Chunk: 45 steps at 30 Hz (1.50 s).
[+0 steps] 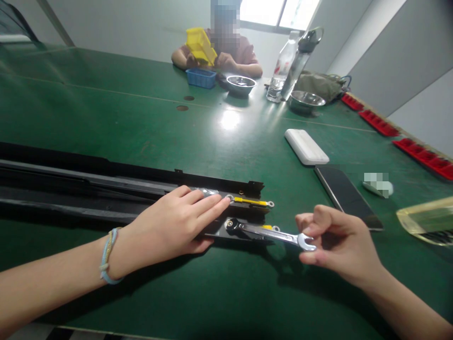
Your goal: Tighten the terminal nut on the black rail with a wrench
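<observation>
My left hand (pixel 184 215) lies flat across the right part of the long black metal rails (pixel 116 198), fingers stretched out. Between thumb and fingers, my right hand (pixel 336 238) pinches the open-jaw end of a silver combination wrench (pixel 279 235). The wrench's ring end sits around a fastener (pixel 230 224) on the nearer rail. Past my left fingertips, a yellow-sleeved cable with a ring lug (pixel 253 202) reaches beyond the rail end. A second yellow lug (pixel 275 228) shows partly behind the wrench.
A white power bank (pixel 306 147), a dark phone (pixel 348 196) and a yellow tape-like roll (pixel 426 221) lie to the right. Red trays (pixel 421 156) line the right edge. Bottles (pixel 281 71), metal bowls (pixel 241 85) and a blue bin (pixel 201 78) stand farther back. Opposite, a person holds a yellow bin (pixel 200 45).
</observation>
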### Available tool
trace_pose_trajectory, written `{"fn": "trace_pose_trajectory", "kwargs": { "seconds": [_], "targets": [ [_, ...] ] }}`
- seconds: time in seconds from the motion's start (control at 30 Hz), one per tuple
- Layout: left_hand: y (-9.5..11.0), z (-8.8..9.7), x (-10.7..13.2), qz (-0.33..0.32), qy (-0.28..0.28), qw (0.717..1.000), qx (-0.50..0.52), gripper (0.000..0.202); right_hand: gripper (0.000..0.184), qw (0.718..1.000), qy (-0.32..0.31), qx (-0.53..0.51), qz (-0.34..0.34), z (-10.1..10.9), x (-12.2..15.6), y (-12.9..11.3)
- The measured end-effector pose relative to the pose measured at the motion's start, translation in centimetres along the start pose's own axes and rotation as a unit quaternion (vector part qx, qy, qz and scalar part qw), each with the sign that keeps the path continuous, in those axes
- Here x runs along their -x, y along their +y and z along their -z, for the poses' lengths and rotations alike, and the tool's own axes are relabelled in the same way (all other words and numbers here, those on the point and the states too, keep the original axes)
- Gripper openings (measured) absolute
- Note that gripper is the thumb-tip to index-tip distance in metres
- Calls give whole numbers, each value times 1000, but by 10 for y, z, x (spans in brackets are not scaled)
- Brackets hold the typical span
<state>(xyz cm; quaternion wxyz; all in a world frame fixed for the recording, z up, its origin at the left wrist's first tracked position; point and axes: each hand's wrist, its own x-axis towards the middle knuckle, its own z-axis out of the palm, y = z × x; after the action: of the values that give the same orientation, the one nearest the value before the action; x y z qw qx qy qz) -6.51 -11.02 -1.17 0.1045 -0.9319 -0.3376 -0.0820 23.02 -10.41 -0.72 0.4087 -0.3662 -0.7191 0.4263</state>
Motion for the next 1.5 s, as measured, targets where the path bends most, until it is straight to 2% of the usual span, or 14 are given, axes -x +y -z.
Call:
{"fn": "trace_pose_trajectory", "kwargs": {
  "seconds": [0.13, 0.23, 0.37, 0.6, 0.77, 0.93, 1.1, 1.23, 1.37, 1.5],
  "targets": [
    [1, -1, 0, 0, 3, 1000, 0, 60, 29, 998, 49, 25, -18, 2, 0, 2],
    [3, -2, 0, -2, 4, 1000, -3, 59, 26, 994, 86, 41, -58, 4, 0, 2],
    [4, 0, 3, -4, 5, 1000, -4, 60, 24, 990, 97, 34, -101, 2, -3, -2],
    [5, 6, 6, -3, 7, 1000, 1, 60, 29, 986, 107, 48, -122, -3, -8, -5],
    [4, 7, 5, -5, 8, 1000, -1, 60, 27, 990, 90, 33, -103, -2, -6, -3],
    [-1, 6, 5, -5, 5, 1000, -2, 59, 28, 996, 66, 28, -54, 1, -2, -1],
    [-5, 7, 3, -4, 1, 1000, -2, 60, 32, 999, -3, -32, -8, -4, -1, -6],
    [-4, 6, 1, -6, 3, 1000, -4, 60, 33, 998, -25, -50, -3, -6, 1, -7],
    [0, 0, -2, -5, 3, 1000, -4, 60, 31, 999, -5, -31, -6, 1, 3, 0],
    [2, -3, -2, -3, 5, 1000, -4, 61, 29, 997, 59, 17, -35, 5, 2, 6]
  ]
}}
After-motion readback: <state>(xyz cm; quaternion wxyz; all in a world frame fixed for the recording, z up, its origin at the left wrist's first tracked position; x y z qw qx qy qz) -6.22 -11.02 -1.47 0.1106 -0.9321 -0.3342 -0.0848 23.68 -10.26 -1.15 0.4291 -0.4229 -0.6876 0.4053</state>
